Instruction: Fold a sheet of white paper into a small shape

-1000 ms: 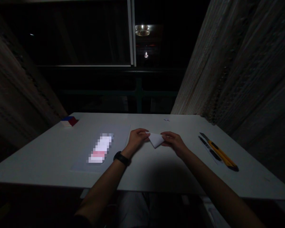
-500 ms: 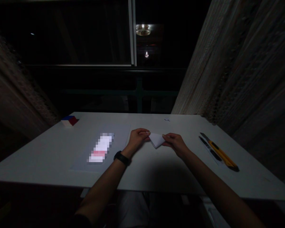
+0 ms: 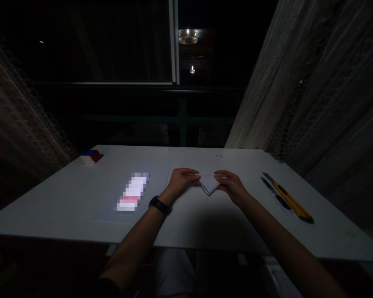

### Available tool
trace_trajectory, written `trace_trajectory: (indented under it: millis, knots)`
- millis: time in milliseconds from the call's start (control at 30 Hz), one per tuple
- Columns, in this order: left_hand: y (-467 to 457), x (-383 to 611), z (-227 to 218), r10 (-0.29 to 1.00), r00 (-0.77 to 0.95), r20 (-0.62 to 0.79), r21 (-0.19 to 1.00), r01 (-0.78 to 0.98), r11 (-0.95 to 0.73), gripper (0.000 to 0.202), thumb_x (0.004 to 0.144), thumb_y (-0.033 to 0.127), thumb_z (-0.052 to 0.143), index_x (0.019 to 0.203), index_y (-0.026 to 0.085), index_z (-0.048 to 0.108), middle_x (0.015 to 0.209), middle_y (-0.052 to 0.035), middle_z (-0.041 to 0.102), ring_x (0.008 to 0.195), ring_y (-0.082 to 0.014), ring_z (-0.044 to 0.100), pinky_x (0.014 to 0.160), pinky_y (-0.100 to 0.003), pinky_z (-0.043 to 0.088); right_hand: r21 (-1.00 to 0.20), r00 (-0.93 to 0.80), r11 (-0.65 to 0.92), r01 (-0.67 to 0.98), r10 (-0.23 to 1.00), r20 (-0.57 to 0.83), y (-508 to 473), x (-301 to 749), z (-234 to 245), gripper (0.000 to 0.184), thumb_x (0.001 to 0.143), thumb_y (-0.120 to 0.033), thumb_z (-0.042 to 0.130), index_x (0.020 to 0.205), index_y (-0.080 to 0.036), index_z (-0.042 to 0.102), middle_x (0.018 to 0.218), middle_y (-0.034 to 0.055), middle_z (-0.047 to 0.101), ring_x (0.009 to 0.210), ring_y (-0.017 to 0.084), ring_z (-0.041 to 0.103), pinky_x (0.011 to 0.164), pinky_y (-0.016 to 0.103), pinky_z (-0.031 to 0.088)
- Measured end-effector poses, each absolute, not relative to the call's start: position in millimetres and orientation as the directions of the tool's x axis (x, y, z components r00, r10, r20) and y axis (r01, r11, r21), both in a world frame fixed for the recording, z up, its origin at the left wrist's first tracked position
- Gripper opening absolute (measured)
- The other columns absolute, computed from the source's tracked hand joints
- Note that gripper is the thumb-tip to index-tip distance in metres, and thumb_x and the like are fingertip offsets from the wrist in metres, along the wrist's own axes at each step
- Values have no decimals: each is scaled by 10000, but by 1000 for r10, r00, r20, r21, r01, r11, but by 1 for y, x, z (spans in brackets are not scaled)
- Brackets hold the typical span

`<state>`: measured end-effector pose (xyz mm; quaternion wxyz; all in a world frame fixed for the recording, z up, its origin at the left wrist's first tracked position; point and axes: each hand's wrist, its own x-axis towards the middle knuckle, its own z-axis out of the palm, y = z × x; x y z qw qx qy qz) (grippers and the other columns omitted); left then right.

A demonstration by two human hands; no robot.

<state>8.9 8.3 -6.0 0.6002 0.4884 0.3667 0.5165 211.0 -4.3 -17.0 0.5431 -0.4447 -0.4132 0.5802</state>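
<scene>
A small folded white paper point(image 3: 209, 183), triangular with its point toward me, lies on the white table point(image 3: 81, 198) between my hands. My left hand point(image 3: 180, 181), with a dark watch on its wrist, pinches the paper's left corner with curled fingers. At the right corner, my right hand point(image 3: 232, 184) grips it the same way. The room is very dim.
A sheet with a blurred label point(image 3: 133, 192) lies left of my hands. At the far left corner sits a small red, blue and white block point(image 3: 91, 156). A yellow utility knife point(image 3: 290, 201) and a dark pen point(image 3: 275, 195) lie on the right. Curtains hang on both sides.
The paper has tipped flatter and looks darker. My fingertips have closed in along its top edge. Both hands have shifted slightly away from me.
</scene>
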Motion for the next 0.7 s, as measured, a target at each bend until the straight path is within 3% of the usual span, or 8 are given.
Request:
trace_trajectory:
  millis: [267, 467, 600, 700]
  knots:
    - [8, 7, -7, 970, 226, 86, 983, -179, -46, 345, 484, 248, 821, 752, 65, 703, 651, -76, 674, 582, -151, 626, 669, -320, 534, -958, -67, -87, -272, 995, -71, -4, 213, -19, 301, 523, -243, 778, 786, -177, 649, 757, 28, 623, 718, 165, 585, 674, 333, 501]
    - [9, 6, -5, 978, 198, 71, 978, -206, -29, 366, 514, 272, 808, 794, 63, 700, 693, -91, 684, 628, -174, 645, 678, -333, 543, -963, -71, -68, -260, 996, -51, -3, 213, -20, 318, 530, -280, 772, 799, -175, 639, 792, 45, 618, 762, 190, 585, 673, 349, 506]
    - [10, 6, -3, 987, 134, 88, 984, -168, -65, 332, 514, 266, 805, 757, 66, 698, 662, -69, 676, 607, -156, 632, 666, -310, 540, -1000, -89, 0, -31, 996, 3, -5, 217, -16, 357, 561, -353, 754, 847, -174, 637, 803, 50, 610, 745, 198, 586, 654, 342, 492]
    - [9, 7, -3, 985, 141, 97, 987, -142, -77, 317, 514, 260, 803, 741, 67, 694, 640, -63, 672, 575, -147, 621, 636, -302, 538, -963, -249, 154, 220, 964, 97, -9, 223, -6, 414, 588, -370, 740, 937, -170, 641, 870, 64, 618, 808, 205, 587, 713, 328, 467]
